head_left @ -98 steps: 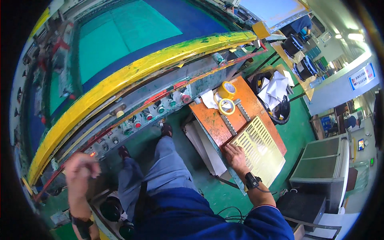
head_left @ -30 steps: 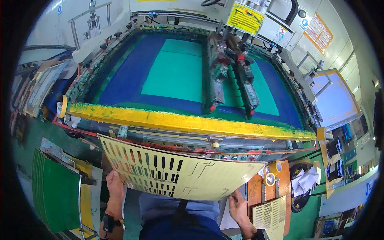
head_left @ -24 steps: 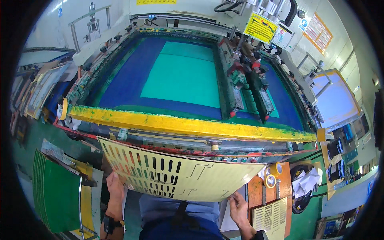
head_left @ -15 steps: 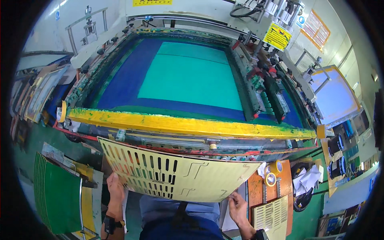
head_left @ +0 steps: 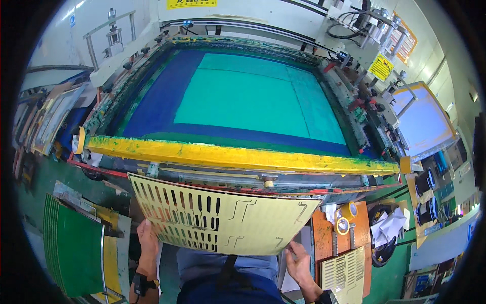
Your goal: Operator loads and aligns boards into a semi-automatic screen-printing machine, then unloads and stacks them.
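Observation:
A pale yellow slotted panel (head_left: 260, 223) is held up in front of my body, tilted, with rows of long cut-outs on its left half and thin bent line shapes on its right. My left hand (head_left: 147, 244) is closed on its lower left edge, and my right hand (head_left: 298, 261) pinches its lower right corner. Just beyond the panel lies a large printing screen (head_left: 253, 101) with a teal field, blue borders and a yellow-taped front edge (head_left: 243, 158). Green ink smears its frame.
At the right, an orange-brown table (head_left: 324, 238) carries tape rolls (head_left: 342, 226) and another slotted panel (head_left: 344, 273). Green boards (head_left: 73, 248) stand in a rack on the left. A squeegee carriage (head_left: 372, 109) sits over the screen's right side. Crumpled paper (head_left: 389, 228) fills a black bin.
The squeegee carriage has travelled right across the screen, uncovering more teal. The panel's right end has shifted slightly left and its tilt has changed a little; both hands still hold it.

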The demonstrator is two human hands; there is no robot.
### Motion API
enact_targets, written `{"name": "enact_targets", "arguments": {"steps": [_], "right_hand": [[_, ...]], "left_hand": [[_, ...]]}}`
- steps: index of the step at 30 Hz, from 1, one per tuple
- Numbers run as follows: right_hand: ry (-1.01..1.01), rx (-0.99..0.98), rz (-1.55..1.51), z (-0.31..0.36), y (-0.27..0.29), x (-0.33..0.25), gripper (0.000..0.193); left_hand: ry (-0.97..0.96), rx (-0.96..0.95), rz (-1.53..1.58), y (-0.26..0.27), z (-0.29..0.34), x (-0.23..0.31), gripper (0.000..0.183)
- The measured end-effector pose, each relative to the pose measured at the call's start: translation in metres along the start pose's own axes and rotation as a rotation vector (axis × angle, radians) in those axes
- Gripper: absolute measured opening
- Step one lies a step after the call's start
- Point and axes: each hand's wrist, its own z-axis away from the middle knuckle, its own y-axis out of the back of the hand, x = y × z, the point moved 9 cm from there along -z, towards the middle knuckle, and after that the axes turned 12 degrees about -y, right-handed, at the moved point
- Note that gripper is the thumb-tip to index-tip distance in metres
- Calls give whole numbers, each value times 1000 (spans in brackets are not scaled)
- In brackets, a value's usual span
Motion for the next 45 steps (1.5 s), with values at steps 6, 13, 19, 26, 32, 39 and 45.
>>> {"name": "enact_targets", "arguments": {"steps": [6, 13, 19, 26, 32, 39, 45], "right_hand": [[44, -65, 114, -3, -12, 10, 22], [193, 9, 157, -1, -4, 14, 20], [71, -67, 70, -17, -28, 48, 16], [72, -73, -19, -29, -6, 39, 16], [-117, 290, -377, -56, 86, 35, 29], [-139, 627, -472, -80, 297, 71, 34], [-16, 744, -308, -121, 425, 108, 30]], "left_hand": [[26, 33, -335, 35, 18, -7, 29], [93, 69, -89, 33, 17, -36, 29], [118, 74, -230, 39, 26, -46, 33], [186, 79, -100, 0, 5, -35, 33], [341, -231, -100, -121, -45, -18, 28], [133, -743, -353, -227, -152, 29, 28], [88, -487, -558, -176, -283, 30, 26]]}}
